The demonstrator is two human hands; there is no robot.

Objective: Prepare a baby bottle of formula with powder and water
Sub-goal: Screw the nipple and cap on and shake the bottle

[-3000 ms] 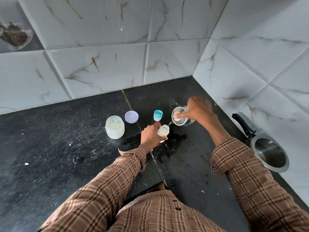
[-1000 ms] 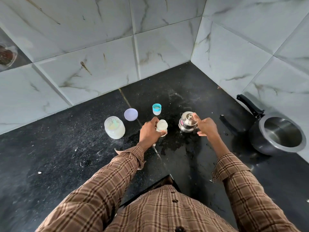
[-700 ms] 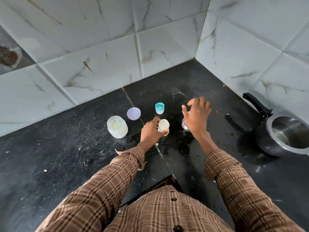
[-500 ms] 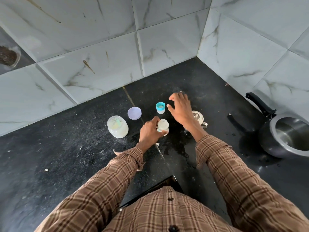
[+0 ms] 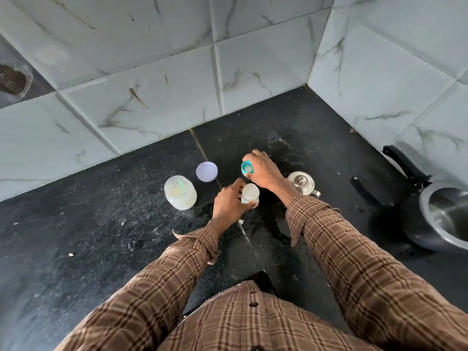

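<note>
Open bottle [image 5: 250, 193] milky, upright; teal cap [image 5: 247, 168] tilted.

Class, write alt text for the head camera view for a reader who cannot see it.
On a black counter, the left hand holds an open baby bottle while the right hand grips its teal cap. A powder jar, its lid and a steel kettle stand nearby.

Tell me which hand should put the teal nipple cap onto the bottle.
Right. The right hand already grips the teal nipple cap, just behind the open bottle. The left hand is wrapped around the bottle, steadying it upright.
</note>
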